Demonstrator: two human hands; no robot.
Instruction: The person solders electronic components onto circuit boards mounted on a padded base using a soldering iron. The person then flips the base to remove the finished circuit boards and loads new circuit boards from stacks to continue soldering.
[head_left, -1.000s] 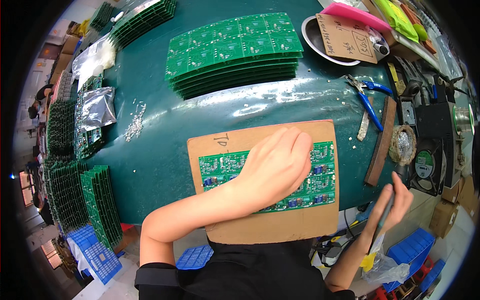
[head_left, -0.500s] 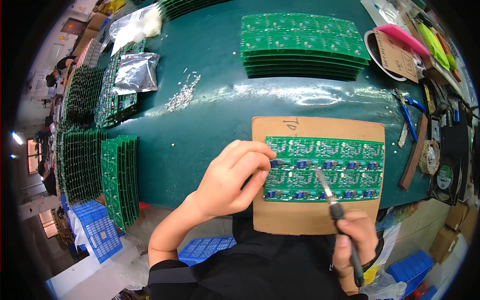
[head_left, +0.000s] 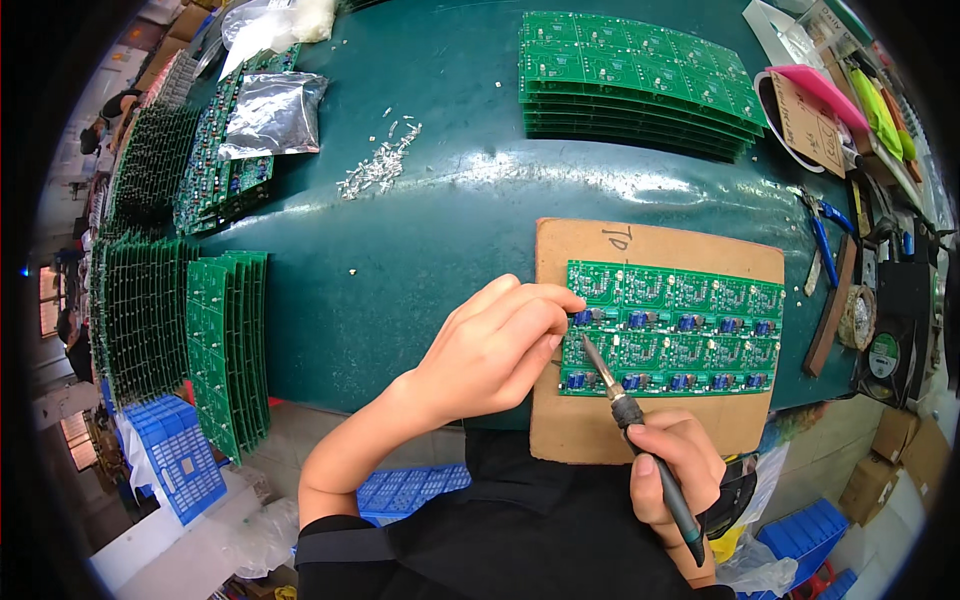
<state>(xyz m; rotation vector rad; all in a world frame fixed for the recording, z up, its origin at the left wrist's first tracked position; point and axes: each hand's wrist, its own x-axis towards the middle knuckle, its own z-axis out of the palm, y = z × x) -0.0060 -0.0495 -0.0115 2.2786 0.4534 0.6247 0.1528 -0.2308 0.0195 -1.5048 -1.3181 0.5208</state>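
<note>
Soldering iron (head_left: 640, 435) is now lower on the circuit board panel (head_left: 670, 327) than half a second ago: its tip has come down to the panel's left part, just beside the left hand (head_left: 492, 350). The right hand (head_left: 675, 475) is closed around the iron's dark handle. The left hand lies half curled, its fingertips (head_left: 565, 303) pressing on the panel's left edge and holding nothing. The panel rests on a brown cardboard sheet (head_left: 650, 245) near the front edge of the green table (head_left: 440, 230). Open table surface lies left of the cardboard and behind it, up to the stack of green boards (head_left: 640, 80). Blue-handled pliers (head_left: 825, 235) lie near the cardboard's right edge.
</note>
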